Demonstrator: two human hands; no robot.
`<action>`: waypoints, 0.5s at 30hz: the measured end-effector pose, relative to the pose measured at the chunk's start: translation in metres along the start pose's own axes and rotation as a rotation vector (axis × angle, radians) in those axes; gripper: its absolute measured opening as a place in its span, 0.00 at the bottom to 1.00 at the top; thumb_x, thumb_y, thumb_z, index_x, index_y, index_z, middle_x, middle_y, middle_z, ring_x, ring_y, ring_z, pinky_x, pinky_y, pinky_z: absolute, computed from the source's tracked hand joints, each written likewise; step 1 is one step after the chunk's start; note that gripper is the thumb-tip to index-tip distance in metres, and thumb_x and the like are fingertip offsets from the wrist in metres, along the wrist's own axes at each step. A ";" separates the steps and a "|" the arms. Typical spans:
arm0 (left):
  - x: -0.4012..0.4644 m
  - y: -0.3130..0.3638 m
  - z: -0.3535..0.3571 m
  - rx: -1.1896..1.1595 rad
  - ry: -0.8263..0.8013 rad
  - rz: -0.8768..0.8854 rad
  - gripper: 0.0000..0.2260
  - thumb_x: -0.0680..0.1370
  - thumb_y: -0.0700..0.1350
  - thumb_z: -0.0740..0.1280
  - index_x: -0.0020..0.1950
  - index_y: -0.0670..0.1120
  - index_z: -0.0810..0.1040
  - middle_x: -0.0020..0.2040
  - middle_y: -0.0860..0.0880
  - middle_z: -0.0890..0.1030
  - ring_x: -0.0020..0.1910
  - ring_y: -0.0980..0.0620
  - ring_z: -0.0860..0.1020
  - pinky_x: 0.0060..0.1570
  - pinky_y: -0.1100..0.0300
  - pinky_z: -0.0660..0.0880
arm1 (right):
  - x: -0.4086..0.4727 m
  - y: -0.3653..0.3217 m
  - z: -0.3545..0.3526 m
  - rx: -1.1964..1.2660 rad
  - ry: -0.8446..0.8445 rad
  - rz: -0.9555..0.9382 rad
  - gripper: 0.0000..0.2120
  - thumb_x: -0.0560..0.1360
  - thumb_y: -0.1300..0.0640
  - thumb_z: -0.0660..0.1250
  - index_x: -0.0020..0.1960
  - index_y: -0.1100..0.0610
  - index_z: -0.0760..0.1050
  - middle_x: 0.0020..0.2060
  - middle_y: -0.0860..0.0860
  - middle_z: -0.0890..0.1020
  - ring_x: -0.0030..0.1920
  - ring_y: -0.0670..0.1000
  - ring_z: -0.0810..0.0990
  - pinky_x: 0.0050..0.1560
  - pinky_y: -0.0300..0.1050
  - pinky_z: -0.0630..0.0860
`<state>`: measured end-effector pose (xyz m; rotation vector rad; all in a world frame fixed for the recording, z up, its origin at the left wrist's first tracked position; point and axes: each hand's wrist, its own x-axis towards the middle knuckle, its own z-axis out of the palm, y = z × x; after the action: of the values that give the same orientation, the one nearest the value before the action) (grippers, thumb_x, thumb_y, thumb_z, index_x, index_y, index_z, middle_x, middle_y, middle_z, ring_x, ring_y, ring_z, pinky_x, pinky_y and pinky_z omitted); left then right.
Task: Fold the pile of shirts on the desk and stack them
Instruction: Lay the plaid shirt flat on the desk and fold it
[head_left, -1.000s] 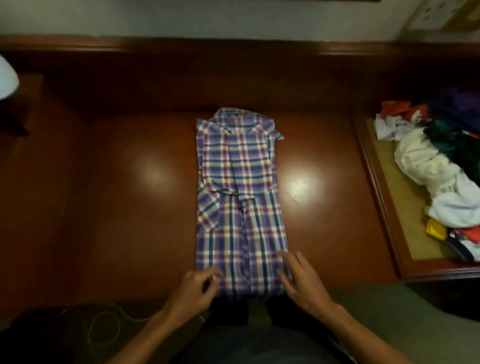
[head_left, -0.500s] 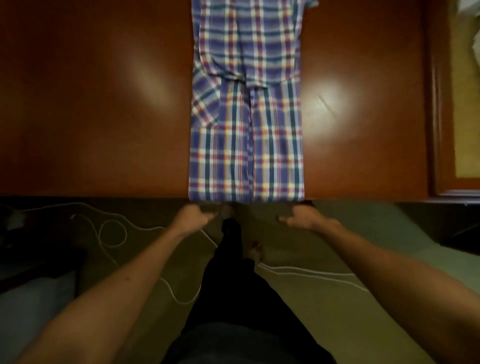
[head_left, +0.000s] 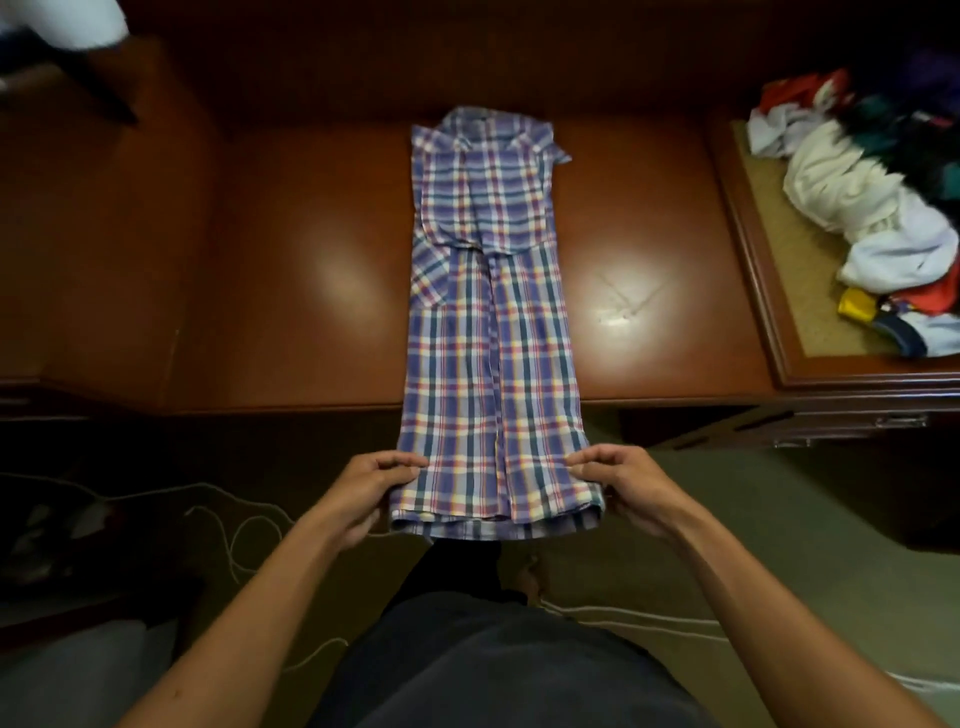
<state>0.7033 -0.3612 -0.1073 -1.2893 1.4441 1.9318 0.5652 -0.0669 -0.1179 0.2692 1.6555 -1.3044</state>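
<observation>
left hand (head_left: 366, 488): fingers curled, thumb on top, pinching the left corner of the hem of the plaid shirt (head_left: 491, 332).
right hand (head_left: 626, 483): same grip mirrored, fingers curled, pinching the right hem corner.
hem: lifted off the desk, held in front of the near desk edge, stretched between both hands; a lower fabric layer shows just under the edge.
plaid shirt: blue/red/yellow check, folded lengthwise into a narrow strip, sleeves tucked in; collar end lies flat at the far side, body runs down the middle of the desk (head_left: 260, 291) toward the person.
desk: dark red glossy wood, two light glare patches either side of the shirt.
pile of shirts (head_left: 872, 208): unfolded heap, white, cream, red, teal, yellow, on the cork-lined tray section (head_left: 779, 249) at the right, well apart from the plaid shirt.
floor: white cable (head_left: 249, 525) looped below the left forearm.
top left: white object (head_left: 67, 21), blurred, cannot tell what it is.
</observation>
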 end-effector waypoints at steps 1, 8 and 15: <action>0.000 0.012 -0.001 -0.045 -0.024 -0.022 0.08 0.79 0.34 0.64 0.55 0.37 0.81 0.53 0.41 0.82 0.50 0.45 0.82 0.42 0.56 0.81 | -0.004 -0.011 0.002 0.054 -0.012 0.001 0.03 0.73 0.64 0.72 0.45 0.64 0.82 0.46 0.62 0.83 0.47 0.60 0.77 0.52 0.59 0.73; 0.041 0.120 0.008 -0.504 -0.056 -0.071 0.05 0.76 0.34 0.62 0.44 0.37 0.78 0.36 0.42 0.82 0.29 0.50 0.82 0.27 0.60 0.80 | 0.046 -0.125 0.003 0.517 0.016 0.085 0.05 0.73 0.61 0.69 0.39 0.60 0.75 0.31 0.50 0.70 0.24 0.44 0.69 0.24 0.35 0.74; 0.119 0.219 0.009 -0.568 -0.045 -0.036 0.16 0.83 0.50 0.59 0.57 0.36 0.70 0.50 0.36 0.81 0.50 0.41 0.81 0.42 0.52 0.80 | 0.137 -0.214 0.004 0.715 0.176 0.215 0.19 0.81 0.47 0.61 0.55 0.63 0.74 0.41 0.59 0.80 0.39 0.54 0.81 0.33 0.43 0.82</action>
<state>0.4749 -0.4609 -0.0923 -1.4691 0.8617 2.4269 0.3542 -0.2072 -0.0916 0.9815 1.1938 -1.6971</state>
